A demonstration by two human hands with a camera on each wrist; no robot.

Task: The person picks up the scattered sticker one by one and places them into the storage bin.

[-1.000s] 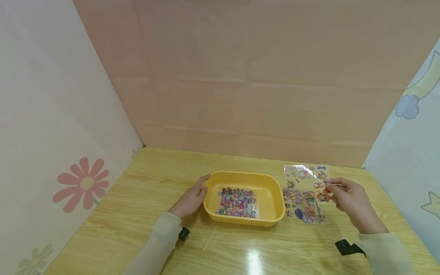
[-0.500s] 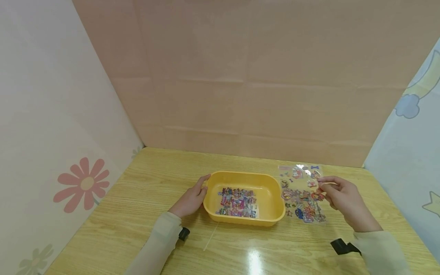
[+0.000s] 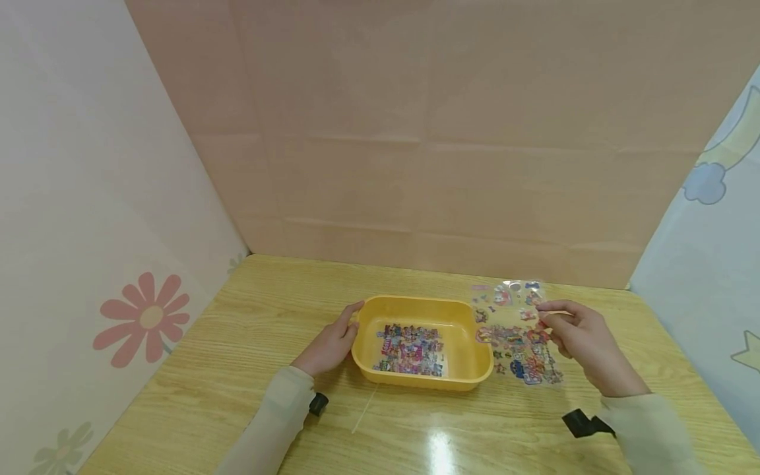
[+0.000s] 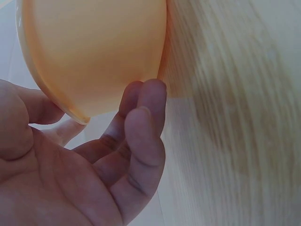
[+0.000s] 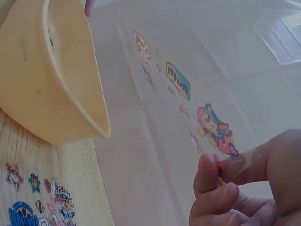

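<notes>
A yellow plastic tub (image 3: 421, 380) sits on the table with a clear sheet of colourful stickers (image 3: 410, 349) lying inside it. My left hand (image 3: 326, 346) grips the tub's left end; in the left wrist view its thumb and fingers (image 4: 146, 129) curl about the rim and underside. Between right thumb and forefinger, my right hand (image 3: 584, 340) pinches the right edge of another clear sticker sheet (image 3: 505, 307), raised beside the tub, its left edge overlapping the tub's right rim in the head view. The right wrist view shows cartoon stickers (image 5: 214, 129) on this held sheet.
More stickers on a clear sheet (image 3: 531, 369) lie on the wooden table (image 3: 285, 284) right of the tub, partly behind the held one. A thin pale strip (image 3: 364, 410) lies in front of the tub. A brown-pink backdrop (image 3: 380, 198) stands behind the table.
My right hand has moved left with the pinched sticker sheet, bringing the sheet's edge over the tub's right rim. The left hand and the tub have stayed in place.
</notes>
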